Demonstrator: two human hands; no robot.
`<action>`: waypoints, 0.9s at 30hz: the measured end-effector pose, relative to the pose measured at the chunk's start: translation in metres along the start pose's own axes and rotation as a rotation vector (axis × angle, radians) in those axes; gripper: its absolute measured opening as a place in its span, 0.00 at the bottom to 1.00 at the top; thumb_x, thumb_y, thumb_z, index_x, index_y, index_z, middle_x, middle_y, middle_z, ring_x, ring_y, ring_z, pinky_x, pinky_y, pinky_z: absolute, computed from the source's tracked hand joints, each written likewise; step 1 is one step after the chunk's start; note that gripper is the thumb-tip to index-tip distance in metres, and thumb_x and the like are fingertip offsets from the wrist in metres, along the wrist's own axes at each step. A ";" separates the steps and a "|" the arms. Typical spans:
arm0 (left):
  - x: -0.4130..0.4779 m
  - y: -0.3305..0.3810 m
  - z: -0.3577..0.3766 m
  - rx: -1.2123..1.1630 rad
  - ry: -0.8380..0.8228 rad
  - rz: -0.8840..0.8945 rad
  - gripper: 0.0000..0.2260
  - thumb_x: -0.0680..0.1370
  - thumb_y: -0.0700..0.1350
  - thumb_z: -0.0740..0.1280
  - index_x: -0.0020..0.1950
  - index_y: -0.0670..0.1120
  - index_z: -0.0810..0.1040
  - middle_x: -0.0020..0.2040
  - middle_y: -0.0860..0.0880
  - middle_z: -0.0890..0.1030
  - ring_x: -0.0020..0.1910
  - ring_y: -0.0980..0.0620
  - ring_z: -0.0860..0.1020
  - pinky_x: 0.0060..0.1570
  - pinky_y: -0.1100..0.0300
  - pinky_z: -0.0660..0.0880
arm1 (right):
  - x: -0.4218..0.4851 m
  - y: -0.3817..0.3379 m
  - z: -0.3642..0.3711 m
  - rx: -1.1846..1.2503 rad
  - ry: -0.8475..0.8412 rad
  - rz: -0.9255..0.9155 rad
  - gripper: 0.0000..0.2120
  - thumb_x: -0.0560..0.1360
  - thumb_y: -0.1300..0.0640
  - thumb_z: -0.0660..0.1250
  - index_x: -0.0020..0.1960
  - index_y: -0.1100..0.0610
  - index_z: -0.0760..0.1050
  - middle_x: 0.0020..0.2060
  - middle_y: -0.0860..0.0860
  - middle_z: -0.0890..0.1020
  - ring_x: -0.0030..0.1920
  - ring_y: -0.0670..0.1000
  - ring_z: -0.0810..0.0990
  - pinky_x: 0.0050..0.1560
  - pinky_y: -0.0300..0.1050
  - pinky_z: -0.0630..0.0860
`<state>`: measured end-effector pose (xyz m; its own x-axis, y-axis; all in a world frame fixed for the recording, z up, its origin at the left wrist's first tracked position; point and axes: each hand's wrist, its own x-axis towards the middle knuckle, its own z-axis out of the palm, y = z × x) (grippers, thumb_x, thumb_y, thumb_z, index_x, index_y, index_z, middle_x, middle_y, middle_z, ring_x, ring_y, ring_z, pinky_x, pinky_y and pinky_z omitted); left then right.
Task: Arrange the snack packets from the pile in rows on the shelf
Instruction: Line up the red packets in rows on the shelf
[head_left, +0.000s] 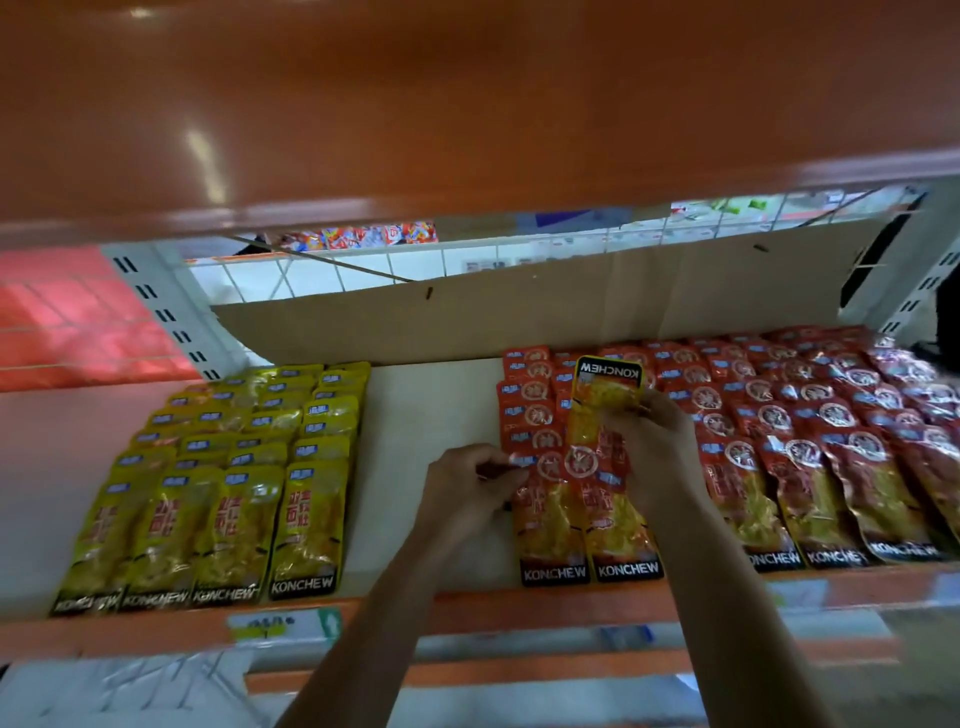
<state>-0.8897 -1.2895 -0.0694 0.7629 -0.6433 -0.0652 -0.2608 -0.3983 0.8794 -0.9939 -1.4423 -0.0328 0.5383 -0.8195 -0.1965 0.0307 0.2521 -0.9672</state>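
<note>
In the head view, the right hand (660, 447) is gripping an upside-down Konchew packet (608, 387) by its lower half, fingers curling round it, just right of the frame's centre. This packet is lying over the leftmost red columns. Its long axis is running front to back, and its black label end is pointing up the frame toward the cardboard backing (571, 301). That is opposite to the shelved packets, whose labels are facing the front lip. The left hand (467, 488), lower and further left, is pinching the top edge of the front red packet (550, 519). Bare shelf (431, 415) is showing left of both hands, between the yellow packets (306, 519) and the red packets (810, 467). The held packet probably needs turning end for end before joining a row. Both forearms are reaching up from the bottom edge.
</note>
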 end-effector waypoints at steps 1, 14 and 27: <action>0.000 0.001 0.000 0.030 0.001 0.004 0.05 0.72 0.48 0.74 0.46 0.50 0.82 0.40 0.58 0.82 0.37 0.66 0.79 0.38 0.73 0.75 | -0.001 0.000 0.000 -0.010 -0.006 0.004 0.07 0.71 0.68 0.69 0.45 0.58 0.78 0.41 0.59 0.80 0.43 0.58 0.78 0.49 0.57 0.77; 0.006 0.017 -0.001 -0.033 0.171 0.060 0.11 0.77 0.56 0.65 0.53 0.51 0.78 0.46 0.54 0.83 0.44 0.59 0.81 0.40 0.71 0.75 | 0.000 0.006 0.025 -0.101 -0.091 0.028 0.03 0.73 0.63 0.66 0.46 0.58 0.78 0.43 0.64 0.80 0.43 0.64 0.80 0.50 0.72 0.75; 0.055 0.007 -0.018 -0.232 0.187 0.069 0.18 0.73 0.40 0.72 0.61 0.54 0.78 0.53 0.51 0.82 0.52 0.51 0.81 0.49 0.47 0.81 | 0.005 0.005 0.061 -0.647 -0.165 -0.211 0.16 0.78 0.57 0.61 0.66 0.54 0.71 0.58 0.49 0.79 0.42 0.44 0.78 0.40 0.40 0.75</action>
<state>-0.8385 -1.3154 -0.0585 0.8495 -0.5233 0.0671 -0.1896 -0.1841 0.9644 -0.9394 -1.4134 -0.0286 0.6988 -0.7152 -0.0163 -0.3310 -0.3030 -0.8937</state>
